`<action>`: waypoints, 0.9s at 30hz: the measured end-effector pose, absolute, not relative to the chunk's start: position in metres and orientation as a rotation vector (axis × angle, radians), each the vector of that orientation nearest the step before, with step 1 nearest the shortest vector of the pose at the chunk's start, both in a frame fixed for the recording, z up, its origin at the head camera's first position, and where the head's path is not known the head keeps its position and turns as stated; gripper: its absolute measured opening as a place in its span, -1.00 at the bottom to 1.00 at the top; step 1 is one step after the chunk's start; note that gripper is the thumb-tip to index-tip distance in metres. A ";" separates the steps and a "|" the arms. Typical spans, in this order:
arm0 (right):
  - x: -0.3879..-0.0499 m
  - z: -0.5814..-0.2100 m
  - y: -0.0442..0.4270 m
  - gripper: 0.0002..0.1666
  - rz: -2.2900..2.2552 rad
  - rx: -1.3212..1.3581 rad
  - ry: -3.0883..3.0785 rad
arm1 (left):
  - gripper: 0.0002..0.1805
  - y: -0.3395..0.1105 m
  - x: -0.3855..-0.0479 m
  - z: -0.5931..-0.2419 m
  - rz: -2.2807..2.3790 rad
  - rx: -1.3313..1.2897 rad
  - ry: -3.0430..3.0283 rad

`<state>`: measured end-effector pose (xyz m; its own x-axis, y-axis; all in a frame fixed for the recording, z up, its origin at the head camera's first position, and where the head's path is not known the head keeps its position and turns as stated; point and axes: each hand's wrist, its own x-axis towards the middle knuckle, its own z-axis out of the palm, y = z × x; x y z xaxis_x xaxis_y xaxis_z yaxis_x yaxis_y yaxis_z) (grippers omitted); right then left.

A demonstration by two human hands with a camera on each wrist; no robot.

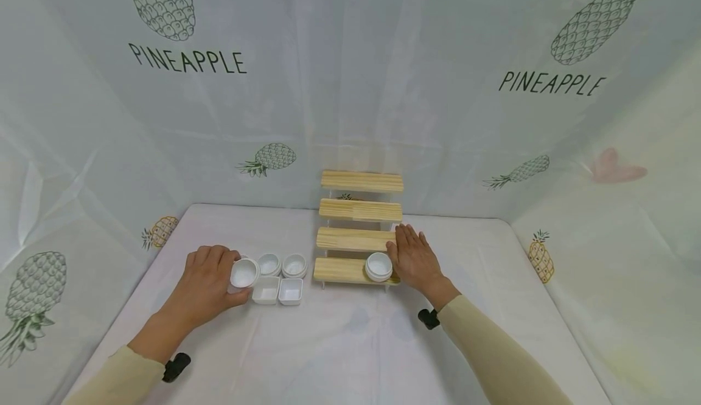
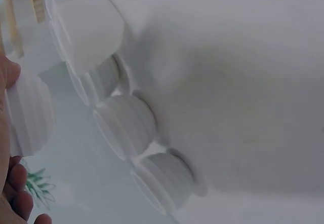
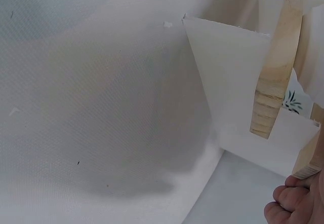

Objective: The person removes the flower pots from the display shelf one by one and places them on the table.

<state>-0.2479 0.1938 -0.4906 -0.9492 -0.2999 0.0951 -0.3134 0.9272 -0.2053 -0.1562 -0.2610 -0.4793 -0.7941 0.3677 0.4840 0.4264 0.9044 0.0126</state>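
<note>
My left hand (image 1: 208,280) pinches a small white round bowl (image 1: 244,272) between thumb and fingers; in the left wrist view this ribbed bowl (image 2: 31,115) is off the table. Beside it stand white round bowls (image 1: 294,266) and two white square bowls (image 1: 291,291). The left wrist view reveals a third round bowl (image 2: 164,181) in that row. My right hand (image 1: 418,262) lies with straight fingers along the right end of a four-step wooden stand (image 1: 342,269), its fingertips (image 3: 291,196) at a board's end. On the lowest step sits another white round bowl (image 1: 378,267), near the right thumb.
The stand's upper boards (image 1: 361,181) rise toward the back, on white side panels (image 3: 228,57). A white cloth covers the table (image 1: 328,356). Pineapple-printed curtains (image 1: 350,89) enclose the back and sides.
</note>
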 end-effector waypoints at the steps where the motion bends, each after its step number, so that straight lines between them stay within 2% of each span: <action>1: -0.247 -0.491 0.194 -0.13 0.339 0.483 -3.022 | -0.23 -0.264 -0.155 -0.480 -0.170 -0.561 -2.587; 27: -0.247 -0.490 0.194 -0.15 0.362 0.471 -3.024 | -0.24 -0.286 -0.147 -0.528 -0.121 -0.502 -2.661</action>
<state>-0.2473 0.1938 -0.4905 -0.9515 -0.2929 0.0941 -0.3068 0.9257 -0.2213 -0.1466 -0.2861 -0.5278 -0.8433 0.3282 0.4256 0.3654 0.9308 0.0062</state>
